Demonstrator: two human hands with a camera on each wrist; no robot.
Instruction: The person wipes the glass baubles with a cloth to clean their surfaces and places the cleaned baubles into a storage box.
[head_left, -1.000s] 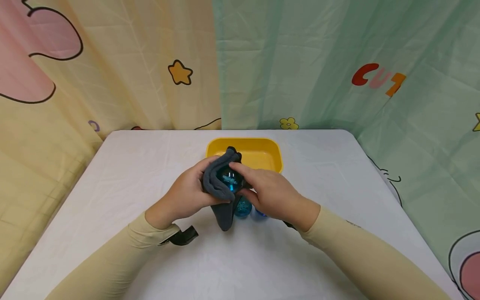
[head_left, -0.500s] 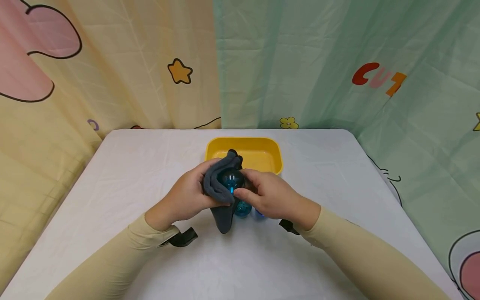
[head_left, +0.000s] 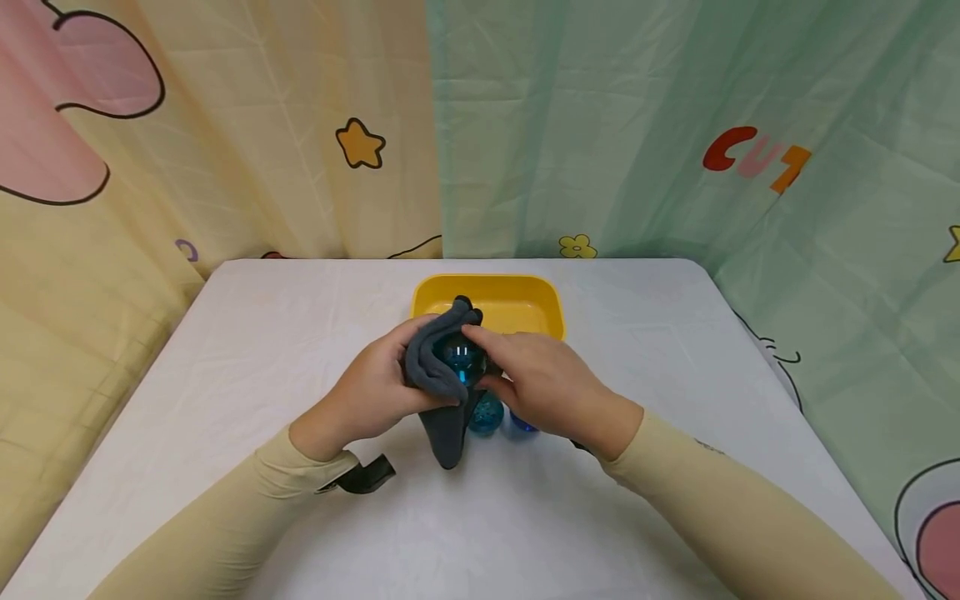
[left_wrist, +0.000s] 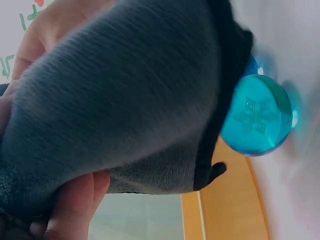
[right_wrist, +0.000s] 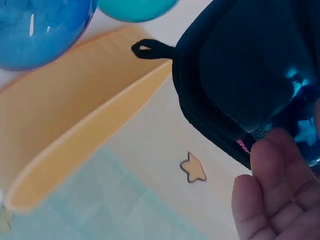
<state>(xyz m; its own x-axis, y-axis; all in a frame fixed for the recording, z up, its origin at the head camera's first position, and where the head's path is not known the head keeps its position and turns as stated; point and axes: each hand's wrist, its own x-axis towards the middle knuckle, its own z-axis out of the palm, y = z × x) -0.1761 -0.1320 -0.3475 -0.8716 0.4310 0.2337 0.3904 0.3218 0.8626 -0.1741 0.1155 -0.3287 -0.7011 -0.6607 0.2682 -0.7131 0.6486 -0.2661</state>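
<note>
A dark grey cloth [head_left: 429,362] with black edging is folded round a clear blue ball [head_left: 463,358] above the table. My left hand [head_left: 375,387] grips the cloth and the ball's left side through it. On the other side, my right hand [head_left: 555,379] holds the bare part of the ball between thumb and fingers. One cloth corner hangs down towards me. Below the hands, a teal ball [head_left: 486,415] with a snowflake-like pattern and a darker blue ball [head_left: 522,423] sit side by side on the table. In the right wrist view the cloth [right_wrist: 240,65] shows a small black loop.
Just behind the hands stands a yellow tray [head_left: 517,312], its near left part hidden by the cloth and hands. A white cloth covers the table [head_left: 637,308]. Printed curtains [head_left: 585,108] hang close behind and at both sides.
The right hand's thumb and fingers moved away from me round the ball, after shifting towards me half a second ago. The left hand and the cloth hardly moved.
</note>
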